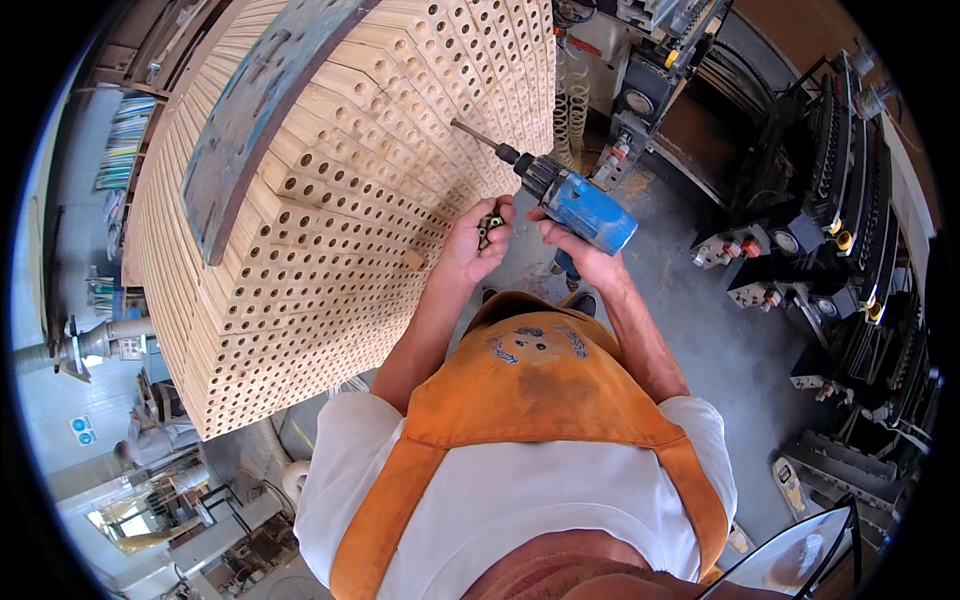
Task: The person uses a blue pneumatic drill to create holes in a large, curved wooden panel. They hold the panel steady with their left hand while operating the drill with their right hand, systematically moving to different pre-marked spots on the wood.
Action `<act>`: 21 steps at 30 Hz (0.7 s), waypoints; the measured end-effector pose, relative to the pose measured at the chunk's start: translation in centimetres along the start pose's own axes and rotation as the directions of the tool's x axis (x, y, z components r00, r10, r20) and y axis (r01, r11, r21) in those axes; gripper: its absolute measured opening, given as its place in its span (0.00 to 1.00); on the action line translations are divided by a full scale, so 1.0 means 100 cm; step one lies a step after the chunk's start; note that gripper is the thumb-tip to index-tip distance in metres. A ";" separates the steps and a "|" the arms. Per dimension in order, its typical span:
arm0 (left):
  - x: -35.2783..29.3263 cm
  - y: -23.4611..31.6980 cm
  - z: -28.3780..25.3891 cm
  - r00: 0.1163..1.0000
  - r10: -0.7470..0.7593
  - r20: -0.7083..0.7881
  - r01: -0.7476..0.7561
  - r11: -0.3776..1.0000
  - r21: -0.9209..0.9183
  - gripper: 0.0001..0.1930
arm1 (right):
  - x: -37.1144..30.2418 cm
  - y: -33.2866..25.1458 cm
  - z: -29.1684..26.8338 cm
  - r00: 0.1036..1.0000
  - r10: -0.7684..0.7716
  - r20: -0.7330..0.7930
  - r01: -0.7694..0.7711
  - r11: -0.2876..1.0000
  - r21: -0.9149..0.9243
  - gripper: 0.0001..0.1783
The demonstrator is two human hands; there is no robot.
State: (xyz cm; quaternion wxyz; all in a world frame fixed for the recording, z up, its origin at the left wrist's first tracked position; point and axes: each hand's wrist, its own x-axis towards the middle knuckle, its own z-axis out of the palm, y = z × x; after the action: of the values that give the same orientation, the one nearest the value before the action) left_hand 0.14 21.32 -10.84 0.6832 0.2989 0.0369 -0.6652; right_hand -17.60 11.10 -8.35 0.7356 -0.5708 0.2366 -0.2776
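My right hand (583, 250) is wrapped round the grip of a blue cordless drill (590, 210). A long driver bit (474, 132) sticks out of its black chuck toward the stack of wood. In front of my chest, my left hand (474, 245) is cupped with its fingers curled round several small brass-coloured threaded inserts (489, 226). To the left stands a big stack of pale wooden pieces (330, 240) whose end faces carry rows of round holes. Many holes nearer the left and bottom look dark-ringed, as if filled with inserts; others in the middle are plain wood.
A worn blue-grey curved board (260, 110) lies on top of the stack. Black machinery with gauges (820, 230) lines the right side, beyond the grey floor (690, 310). Coiled hoses (572, 105) hang behind the drill. Shelves with papers (125, 140) stand at the far left.
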 end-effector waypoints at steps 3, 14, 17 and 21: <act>-0.008 0.000 0.009 1.000 -0.027 0.009 0.027 0.999 0.017 0.13 | 0.001 0.003 0.001 1.000 0.011 -0.001 -0.011 0.996 0.090 0.15; -0.012 0.032 0.013 0.990 0.122 0.071 -0.124 0.992 0.038 0.14 | -0.028 -0.005 -0.025 0.997 -0.012 0.082 0.012 1.000 -0.001 0.16; -0.013 0.034 0.020 0.986 0.074 0.151 -0.088 0.992 0.091 0.14 | -0.037 0.004 -0.030 0.999 0.036 0.025 -0.037 0.999 0.040 0.16; -0.005 0.028 0.014 0.991 0.104 0.090 -0.112 0.990 0.089 0.12 | -0.047 0.011 -0.036 0.996 0.085 -0.002 -0.085 0.995 0.061 0.17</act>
State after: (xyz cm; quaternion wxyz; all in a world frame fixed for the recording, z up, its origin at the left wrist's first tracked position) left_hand 2.17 20.90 -8.46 0.7045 0.3037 -0.0396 -0.6402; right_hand -23.28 11.98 -10.08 0.7631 -0.5370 0.2540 -0.2546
